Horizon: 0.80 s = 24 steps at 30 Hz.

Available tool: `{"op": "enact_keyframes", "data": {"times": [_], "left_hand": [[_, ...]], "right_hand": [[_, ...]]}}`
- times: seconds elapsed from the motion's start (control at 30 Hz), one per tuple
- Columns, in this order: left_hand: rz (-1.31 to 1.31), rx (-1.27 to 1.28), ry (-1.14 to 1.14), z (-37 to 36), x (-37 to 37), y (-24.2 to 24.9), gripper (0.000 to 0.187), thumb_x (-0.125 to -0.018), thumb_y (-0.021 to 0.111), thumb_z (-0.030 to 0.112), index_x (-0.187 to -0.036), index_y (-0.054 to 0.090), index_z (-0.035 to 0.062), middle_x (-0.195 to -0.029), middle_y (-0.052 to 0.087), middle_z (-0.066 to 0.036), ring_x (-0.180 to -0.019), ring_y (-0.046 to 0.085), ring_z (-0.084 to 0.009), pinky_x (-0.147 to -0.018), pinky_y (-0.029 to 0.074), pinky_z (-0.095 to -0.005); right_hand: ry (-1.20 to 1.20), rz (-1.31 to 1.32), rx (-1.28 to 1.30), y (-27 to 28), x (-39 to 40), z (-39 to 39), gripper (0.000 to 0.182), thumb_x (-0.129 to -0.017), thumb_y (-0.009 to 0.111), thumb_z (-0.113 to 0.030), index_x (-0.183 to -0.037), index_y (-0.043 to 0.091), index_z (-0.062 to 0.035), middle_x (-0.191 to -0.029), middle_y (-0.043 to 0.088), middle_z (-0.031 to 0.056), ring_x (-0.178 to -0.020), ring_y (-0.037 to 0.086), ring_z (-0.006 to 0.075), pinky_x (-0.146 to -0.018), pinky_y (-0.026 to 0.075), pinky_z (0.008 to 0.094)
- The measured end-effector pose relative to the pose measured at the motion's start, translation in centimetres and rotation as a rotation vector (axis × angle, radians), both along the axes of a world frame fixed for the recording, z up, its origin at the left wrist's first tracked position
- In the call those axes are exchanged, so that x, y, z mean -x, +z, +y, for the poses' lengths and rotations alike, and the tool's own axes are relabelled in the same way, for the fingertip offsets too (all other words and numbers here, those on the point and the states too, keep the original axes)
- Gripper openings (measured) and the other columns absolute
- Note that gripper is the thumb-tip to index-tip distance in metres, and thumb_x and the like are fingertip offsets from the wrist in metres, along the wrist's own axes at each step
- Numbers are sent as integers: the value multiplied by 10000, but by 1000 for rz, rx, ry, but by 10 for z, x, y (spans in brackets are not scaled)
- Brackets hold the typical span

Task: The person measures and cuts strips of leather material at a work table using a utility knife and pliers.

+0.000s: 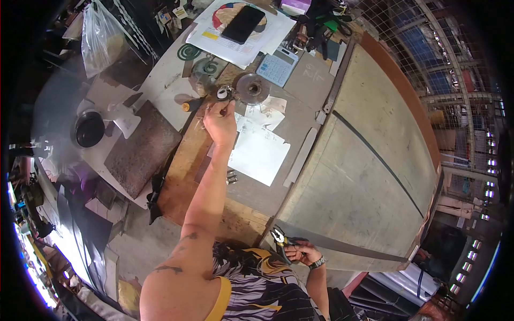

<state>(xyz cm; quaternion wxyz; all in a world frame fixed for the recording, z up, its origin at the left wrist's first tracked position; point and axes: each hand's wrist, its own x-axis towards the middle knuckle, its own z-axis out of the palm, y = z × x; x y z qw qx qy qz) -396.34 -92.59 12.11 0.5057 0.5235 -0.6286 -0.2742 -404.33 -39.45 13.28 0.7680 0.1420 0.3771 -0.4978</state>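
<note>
My left hand [219,122] reaches out over the bench with its fingers bent together in a pinch. What sits between the fingertips is too small to make out. Just beyond them lie a small white ring-shaped piece [222,93] and a round glass dish [252,88]. A black tool with a yellow end [188,106] rests left of the hand. Close to my body, my right hand [305,252] is closed around combination pliers [279,242] with black and yellow handles, jaws pointing up. A written sheet of paper [259,152] lies right of my left forearm.
A light blue calculator [277,66] and a black phone [244,24] on papers are at the back. Green coils [188,52] lie left of them. A large pale board [364,160] with dark strips covers the right side. Small metal pieces [231,177] sit beside my forearm.
</note>
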Motion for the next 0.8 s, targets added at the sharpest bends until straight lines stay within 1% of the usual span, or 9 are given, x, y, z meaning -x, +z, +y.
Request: {"op": "enact_keyframes", "data": {"times": [0.1,0.2,0.3,0.4,0.5,0.6,0.7,0.77,0.8], "left_hand": [[-29,-40,-36,3,-4,-1,131,-811,798,93,-901,750,10,-766,697,-116,-706,600,-298,-701,478,-418],[-47,-15,-54,4,-9,-7,133,-834,780,101,-936,749,20,-762,687,-118,-724,611,-294,-703,483,-418],[-69,-83,-60,3,-7,-1,114,-857,759,105,-936,750,24,-774,678,-127,-732,620,-291,-700,487,-412],[-90,-22,-55,1,-7,-6,115,-856,766,89,-936,747,8,-818,693,-128,-685,642,-251,-640,501,-365],[4,-12,-91,6,-13,-4,114,-865,756,74,-958,736,11,-826,683,-121,-680,632,-240,-619,495,-352],[-132,55,-82,24,-33,4,109,-874,747,66,-967,723,15,-821,671,-113,-679,625,-227,-608,492,-342],[-172,30,-239,68,-66,20,87,-883,735,66,-955,715,21,-821,662,-116,-683,628,-221,-603,494,-341],[-143,-9,-384,108,-90,18,88,-866,712,54,-945,688,22,-852,655,-124,-690,617,-271,-615,502,-390],[-178,-45,-461,134,-105,22,87,-868,711,57,-944,685,22,-863,660,-129,-711,633,-278,-625,513,-390]], "right_hand": [[1,3,-9,-3,2,2,426,-1007,564,-109,-1388,490,66,-1307,627,300,-1127,677,387,-930,554,498],[-1,-1,-17,-2,2,1,404,-1012,563,-104,-1374,506,64,-1299,634,296,-1128,679,377,-921,561,485],[-5,-18,13,1,1,-4,383,-1017,560,-105,-1359,521,63,-1289,643,288,-1125,683,365,-911,567,478],[4,-6,-6,-7,3,2,371,-1021,556,-106,-1346,527,70,-1276,652,279,-1112,689,355,-900,574,476],[-6,-6,-10,-9,1,3,378,-1016,566,-105,-1340,520,84,-1263,661,274,-1088,698,351,-878,585,472],[-29,15,-8,-2,1,-4,381,-1009,575,-104,-1326,516,99,-1242,668,277,-1055,709,356,-850,597,473],[-61,46,7,1,-3,-8,358,-1004,570,-93,-1294,522,112,-1218,672,288,-1023,716,371,-833,604,484],[-116,71,29,3,-9,-9,328,-1003,561,-83,-1261,536,117,-1204,673,295,-1007,718,382,-831,605,495],[-154,33,42,10,-15,-14,297,-1003,548,-83,-1214,554,125,-1191,676,300,-1005,715,401,-831,607,497]]}}
